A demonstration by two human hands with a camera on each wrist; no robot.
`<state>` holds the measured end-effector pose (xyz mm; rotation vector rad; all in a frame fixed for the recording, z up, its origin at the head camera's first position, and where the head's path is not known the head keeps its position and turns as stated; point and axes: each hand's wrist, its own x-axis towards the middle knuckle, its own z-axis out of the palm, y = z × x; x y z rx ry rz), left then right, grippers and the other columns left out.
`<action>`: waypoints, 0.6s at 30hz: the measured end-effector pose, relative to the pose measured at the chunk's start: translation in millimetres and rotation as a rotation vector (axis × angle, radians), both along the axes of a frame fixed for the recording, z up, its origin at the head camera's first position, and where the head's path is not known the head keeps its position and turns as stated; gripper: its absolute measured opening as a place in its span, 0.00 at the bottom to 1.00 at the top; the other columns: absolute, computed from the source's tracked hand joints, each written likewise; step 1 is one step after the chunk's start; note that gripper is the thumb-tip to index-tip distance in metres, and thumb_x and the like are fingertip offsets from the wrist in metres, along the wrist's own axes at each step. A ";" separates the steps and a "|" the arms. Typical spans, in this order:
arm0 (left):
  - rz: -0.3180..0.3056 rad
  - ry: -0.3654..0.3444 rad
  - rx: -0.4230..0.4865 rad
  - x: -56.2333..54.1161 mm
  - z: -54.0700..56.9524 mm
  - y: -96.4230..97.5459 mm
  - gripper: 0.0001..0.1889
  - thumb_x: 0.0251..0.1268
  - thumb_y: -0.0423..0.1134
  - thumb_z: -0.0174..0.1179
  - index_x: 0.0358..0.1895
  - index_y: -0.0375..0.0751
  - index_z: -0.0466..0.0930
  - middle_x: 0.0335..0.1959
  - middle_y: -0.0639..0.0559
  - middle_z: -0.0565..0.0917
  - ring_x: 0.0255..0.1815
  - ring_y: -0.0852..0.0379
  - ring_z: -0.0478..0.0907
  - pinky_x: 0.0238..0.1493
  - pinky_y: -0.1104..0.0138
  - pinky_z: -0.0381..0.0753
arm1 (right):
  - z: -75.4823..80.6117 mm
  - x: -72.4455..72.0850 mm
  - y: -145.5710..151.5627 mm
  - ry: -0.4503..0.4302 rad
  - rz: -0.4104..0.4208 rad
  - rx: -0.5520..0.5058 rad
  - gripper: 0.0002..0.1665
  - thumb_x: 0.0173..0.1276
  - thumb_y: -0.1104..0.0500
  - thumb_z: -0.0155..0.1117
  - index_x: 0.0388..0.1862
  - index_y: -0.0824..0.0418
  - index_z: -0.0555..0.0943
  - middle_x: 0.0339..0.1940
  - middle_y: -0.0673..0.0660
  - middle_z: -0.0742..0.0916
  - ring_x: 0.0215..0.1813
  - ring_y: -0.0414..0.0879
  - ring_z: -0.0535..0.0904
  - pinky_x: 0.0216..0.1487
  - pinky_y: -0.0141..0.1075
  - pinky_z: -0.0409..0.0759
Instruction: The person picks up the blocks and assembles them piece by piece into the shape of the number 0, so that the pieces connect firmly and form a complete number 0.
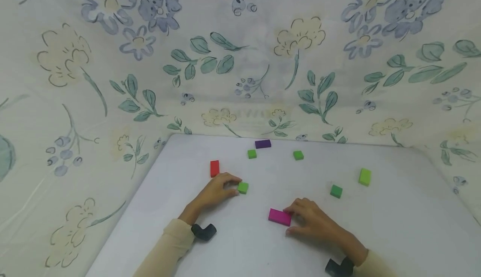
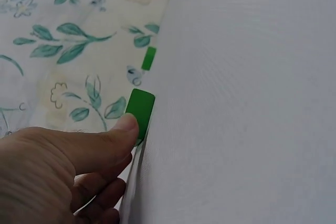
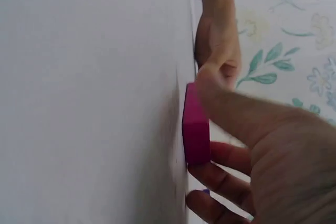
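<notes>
My left hand (image 1: 219, 189) pinches a small light-green block (image 1: 243, 188) on the white table, fingertips at its left corners. In the left wrist view, the thumb of my left hand (image 2: 68, 156) lies against the face of the green block (image 2: 140, 108). To the right and nearer, my right hand (image 1: 308, 219) grips the right end of a magenta block (image 1: 279, 217). The right wrist view has this magenta block (image 3: 196, 140) between the thumb and bent fingers of my right hand (image 3: 283, 150). A red block (image 1: 214, 168) lies just beyond my left hand.
Toward the table's (image 1: 180, 151) back edge lie a purple block (image 1: 263, 143) and two light-green blocks, one left (image 1: 252, 154), one right (image 1: 298, 155). Farther right are a dark-green block (image 1: 336, 191) and a yellow-green block (image 1: 365, 176). Flowered cloth (image 1: 255, 68) surrounds the back and sides.
</notes>
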<state>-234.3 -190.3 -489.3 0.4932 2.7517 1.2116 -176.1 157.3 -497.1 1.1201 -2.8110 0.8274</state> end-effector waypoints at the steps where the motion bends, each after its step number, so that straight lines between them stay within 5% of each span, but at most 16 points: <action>1: 0.015 -0.004 0.002 -0.8 -0.8 1.2 0.18 0.61 0.37 0.69 0.56 0.51 0.83 0.53 0.56 0.83 0.62 0.53 0.76 0.67 0.51 0.74 | -0.7 -0.1 -0.3 0.027 -0.005 -0.004 0.27 0.60 0.40 0.73 0.54 0.51 0.83 0.45 0.40 0.82 0.47 0.35 0.72 0.48 0.34 0.76; 10: 0.065 0.015 0.029 -0.1 -7.5 6.3 0.16 0.60 0.39 0.70 0.52 0.53 0.84 0.50 0.58 0.84 0.60 0.54 0.78 0.66 0.50 0.74 | -3.8 0.5 -1.2 0.094 -0.041 -0.047 0.17 0.61 0.54 0.74 0.49 0.53 0.84 0.41 0.41 0.81 0.45 0.34 0.73 0.48 0.35 0.79; 18: 0.112 -0.030 0.045 3.1 -4.7 17.4 0.15 0.58 0.41 0.71 0.49 0.53 0.84 0.43 0.60 0.85 0.55 0.55 0.78 0.63 0.50 0.76 | -0.7 -5.2 -2.3 0.095 -0.045 -0.203 0.17 0.60 0.61 0.74 0.49 0.56 0.84 0.38 0.44 0.82 0.41 0.37 0.77 0.43 0.30 0.81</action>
